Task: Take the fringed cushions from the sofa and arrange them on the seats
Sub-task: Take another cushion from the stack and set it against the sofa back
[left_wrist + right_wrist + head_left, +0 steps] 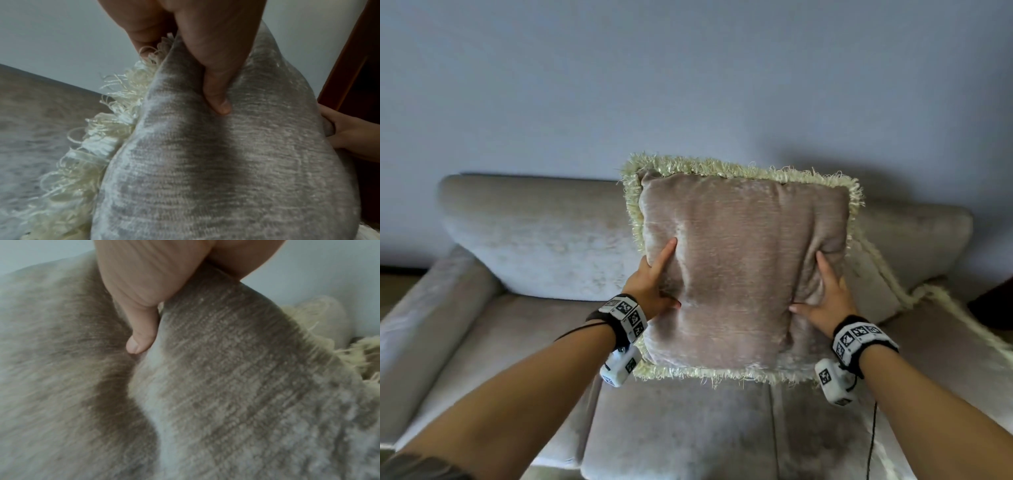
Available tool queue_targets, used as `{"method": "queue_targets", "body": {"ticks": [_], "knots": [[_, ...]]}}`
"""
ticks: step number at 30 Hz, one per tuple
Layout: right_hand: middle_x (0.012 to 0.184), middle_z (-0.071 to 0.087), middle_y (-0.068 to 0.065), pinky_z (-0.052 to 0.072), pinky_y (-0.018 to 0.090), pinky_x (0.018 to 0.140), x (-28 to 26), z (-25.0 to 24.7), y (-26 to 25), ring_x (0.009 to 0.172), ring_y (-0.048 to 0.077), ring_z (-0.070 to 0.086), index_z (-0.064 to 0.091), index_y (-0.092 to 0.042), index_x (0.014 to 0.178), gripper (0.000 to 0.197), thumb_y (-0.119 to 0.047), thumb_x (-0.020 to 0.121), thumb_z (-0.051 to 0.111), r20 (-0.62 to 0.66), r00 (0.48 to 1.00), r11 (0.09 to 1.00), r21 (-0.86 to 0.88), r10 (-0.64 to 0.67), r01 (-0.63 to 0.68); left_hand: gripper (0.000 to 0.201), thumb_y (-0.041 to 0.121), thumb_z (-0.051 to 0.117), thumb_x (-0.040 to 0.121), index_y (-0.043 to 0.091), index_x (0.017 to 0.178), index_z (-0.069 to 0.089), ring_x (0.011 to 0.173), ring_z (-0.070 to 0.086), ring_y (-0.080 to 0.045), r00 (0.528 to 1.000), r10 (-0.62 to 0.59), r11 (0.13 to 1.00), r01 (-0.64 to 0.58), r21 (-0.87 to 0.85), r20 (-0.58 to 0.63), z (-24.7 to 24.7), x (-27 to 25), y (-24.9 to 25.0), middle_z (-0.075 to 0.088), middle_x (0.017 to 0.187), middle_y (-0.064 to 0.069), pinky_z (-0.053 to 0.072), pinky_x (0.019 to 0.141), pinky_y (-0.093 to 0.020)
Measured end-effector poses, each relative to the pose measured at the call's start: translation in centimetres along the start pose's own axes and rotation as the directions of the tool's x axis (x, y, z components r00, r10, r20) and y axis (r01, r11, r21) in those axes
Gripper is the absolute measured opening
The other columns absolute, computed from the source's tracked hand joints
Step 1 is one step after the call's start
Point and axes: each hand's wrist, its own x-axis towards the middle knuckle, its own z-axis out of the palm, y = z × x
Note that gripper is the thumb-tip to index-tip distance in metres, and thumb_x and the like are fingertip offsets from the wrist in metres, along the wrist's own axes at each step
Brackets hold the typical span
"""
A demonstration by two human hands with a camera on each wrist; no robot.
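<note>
I hold a beige velvet cushion (743,260) with a cream fringe upright in the air above the sofa's seat (688,428). My left hand (654,284) grips its left edge, thumb pressed into the front face and fingers behind. My right hand (825,298) grips the right edge the same way. In the left wrist view the thumb (218,81) dents the cushion (226,162). The right wrist view shows the right thumb (141,331) sunk into a fold of the cushion (226,386). A second fringed cushion (876,274) leans on the sofa's right side, partly hidden.
The beige sofa has a backrest (534,233) against a pale wall and a left armrest (421,325). A dark object (993,305) sits at the far right edge. A brown wooden frame (349,56) shows in the left wrist view.
</note>
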Motion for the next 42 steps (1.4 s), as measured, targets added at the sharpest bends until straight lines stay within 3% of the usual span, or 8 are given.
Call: {"method": "queue_targets", "body": {"ticks": [3,11,15,20,26,32,37,42], "knots": [[0.157,0.025,0.011,0.026,0.038,0.110,0.3,4.1,-4.8,0.141,0.029,0.030,0.010,-0.051,0.150,0.126,-0.022,0.060,0.093,0.002,0.997,0.996,0.006,-0.083,0.083,0.134,0.025,0.091,0.059,0.065,0.138,-0.010,0.115,0.053,-0.042,0.997,-0.025,0.999,0.027,0.020,-0.069,-4.3,-2.0,-4.2,0.033,0.140,-0.016,0.050,0.093,-0.045],[0.160,0.020,0.007,0.035,0.043,0.111,3.5,13.6,-14.2,0.140,0.028,0.034,0.001,-0.060,0.144,0.129,-0.027,0.060,0.093,0.094,0.962,0.966,-0.008,-0.255,0.257,0.136,0.028,0.092,0.057,0.068,0.134,-0.014,0.116,0.052,-0.038,0.968,-0.153,0.985,0.167,0.052,-0.200,-12.0,-4.6,-13.5,0.034,0.138,-0.015,0.048,0.094,-0.042],[0.161,0.017,0.006,0.033,0.040,0.112,7.1,18.2,-18.6,0.141,0.028,0.033,0.000,-0.059,0.145,0.130,-0.028,0.059,0.093,0.161,0.930,0.943,0.009,-0.330,0.333,0.137,0.029,0.093,0.056,0.065,0.137,-0.012,0.116,0.054,-0.039,0.939,-0.233,0.968,0.250,0.035,-0.253,-14.9,-4.7,-17.5,0.033,0.138,-0.016,0.049,0.096,-0.043],[0.160,0.021,0.004,0.033,0.040,0.111,10.2,23.2,-23.9,0.141,0.026,0.033,-0.002,-0.069,0.137,0.128,-0.028,0.061,0.092,0.254,0.893,0.929,0.083,-0.371,0.362,0.135,0.029,0.092,0.058,0.063,0.139,-0.010,0.114,0.054,-0.041,0.889,-0.349,0.928,0.373,0.025,-0.296,-18.5,-5.4,-21.5,0.036,0.136,-0.018,0.048,0.095,-0.048],[0.160,0.022,0.001,0.031,0.047,0.115,10.9,28.9,-29.0,0.144,0.022,0.029,0.001,-0.065,0.143,0.128,-0.029,0.061,0.092,0.333,0.836,0.900,0.149,-0.435,0.409,0.136,0.030,0.093,0.056,0.062,0.141,-0.010,0.113,0.054,-0.039,0.841,-0.408,0.895,0.446,0.029,-0.356,-21.8,-7.6,-26.7,0.037,0.133,-0.014,0.050,0.091,-0.051],[0.160,0.020,0.002,0.030,0.041,0.115,9.6,35.2,-33.9,0.144,0.022,0.027,0.000,-0.062,0.144,0.127,-0.030,0.062,0.092,0.356,0.815,0.888,0.143,-0.458,0.437,0.138,0.029,0.093,0.055,0.061,0.141,-0.010,0.110,0.054,-0.042,0.816,-0.451,0.871,0.490,0.018,-0.362,-25.0,-9.2,-33.8,0.038,0.130,-0.015,0.050,0.090,-0.053],[0.156,0.026,0.009,0.034,0.039,0.111,8.2,40.9,-37.5,0.140,0.026,0.034,0.000,-0.061,0.144,0.126,-0.030,0.063,0.091,0.327,0.856,0.915,0.086,-0.400,0.395,0.140,0.025,0.094,0.053,0.065,0.138,-0.010,0.115,0.051,-0.041,0.856,-0.400,0.907,0.421,-0.007,-0.328,-28.0,-8.4,-41.6,0.037,0.131,-0.017,0.049,0.093,-0.054],[0.160,0.019,0.001,0.030,0.037,0.114,7.0,46.4,-40.6,0.144,0.021,0.027,0.005,-0.052,0.150,0.123,-0.028,0.064,0.090,0.254,0.919,0.953,0.051,-0.302,0.299,0.142,0.027,0.095,0.051,0.065,0.138,-0.011,0.106,0.054,-0.041,0.914,-0.316,0.945,0.328,0.006,-0.254,-31.5,-5.1,-49.2,0.041,0.121,-0.018,0.049,0.090,-0.054]]}}
